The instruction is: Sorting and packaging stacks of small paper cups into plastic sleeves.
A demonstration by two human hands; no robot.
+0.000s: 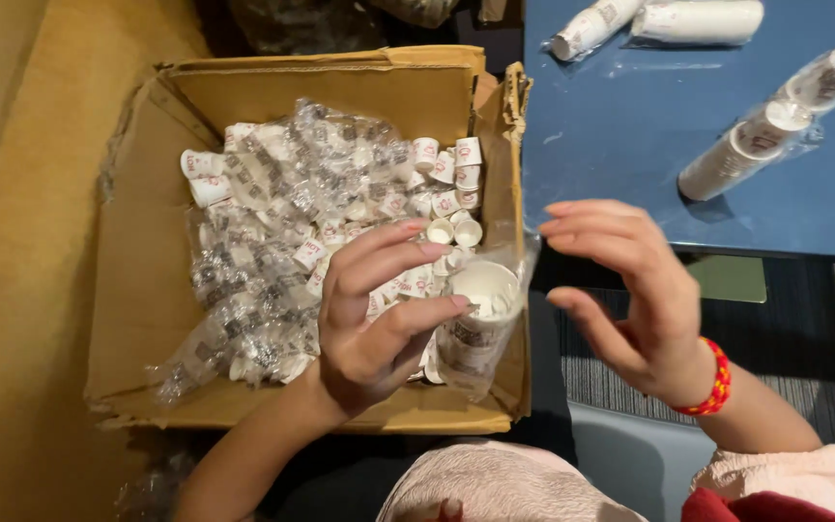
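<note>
Dim room, tan floor on the left, blue table (pixel 630 145) far right. Left hand (pixel 374 319) curled, thumb and fingertips pinching the rim of a cup stack (pixel 475 324) half out of its clear sleeve (pixel 514 261), held over the near right corner of the box (pixel 147 290). Right hand (pixel 630 290) spread and empty, fingers arched, hovering just right of the stack without touching it; red bracelet (pixel 717 382) on the wrist. Around the hands, inside the cardboard box: many more sleeved stacks (pixel 263 242) piled across the middle, plus loose small cups (pixel 451 208) heaped near the right wall. Farther out, on the table: four wrapped stacks (pixel 756 140) lying on their sides, two at the far edge, two toward the right. Judging by that: only a few stacks set out, one in hand, most of the box left to go. Near bottom edge: pale pink sleeves (pixel 495 488) and dark lap.
</note>
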